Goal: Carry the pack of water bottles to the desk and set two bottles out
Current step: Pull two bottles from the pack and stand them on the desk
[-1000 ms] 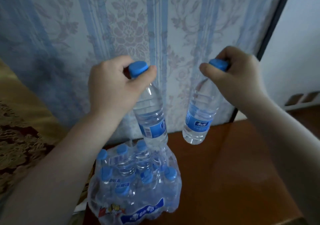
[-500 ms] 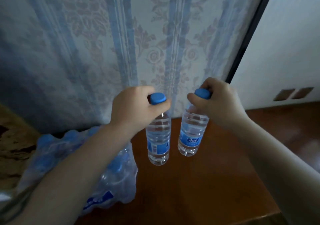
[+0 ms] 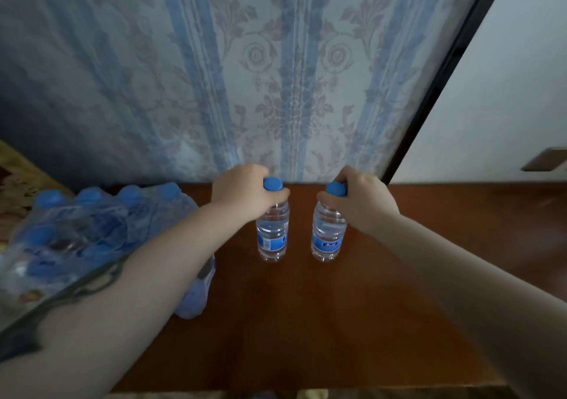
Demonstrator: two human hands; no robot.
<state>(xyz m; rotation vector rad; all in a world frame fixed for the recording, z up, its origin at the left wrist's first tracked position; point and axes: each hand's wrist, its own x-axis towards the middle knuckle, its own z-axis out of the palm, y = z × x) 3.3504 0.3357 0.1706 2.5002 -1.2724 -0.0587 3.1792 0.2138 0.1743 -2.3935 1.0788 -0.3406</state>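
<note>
Head view: left hand (image 3: pixel 242 191) and right hand (image 3: pixel 362 197) each clasp a capped bottle, left bottle (image 3: pixel 272 234) and right bottle (image 3: pixel 328 236), upright mid-frame on the surface (image 3: pixel 306 322). Pack (image 3: pixel 76 233) sits at left edge; bare wood lower right.

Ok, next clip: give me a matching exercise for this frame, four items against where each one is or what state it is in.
Items:
1. left hand
2. right hand
3. pack of water bottles
4. desk

Descriptions:
A. brown wood, bearing everything else
B. shrink-wrapped, at the left of the desk
C. gripping the neck of the left bottle
D. gripping the neck of the right bottle

Pairs: 1-C, 2-D, 3-B, 4-A
</note>
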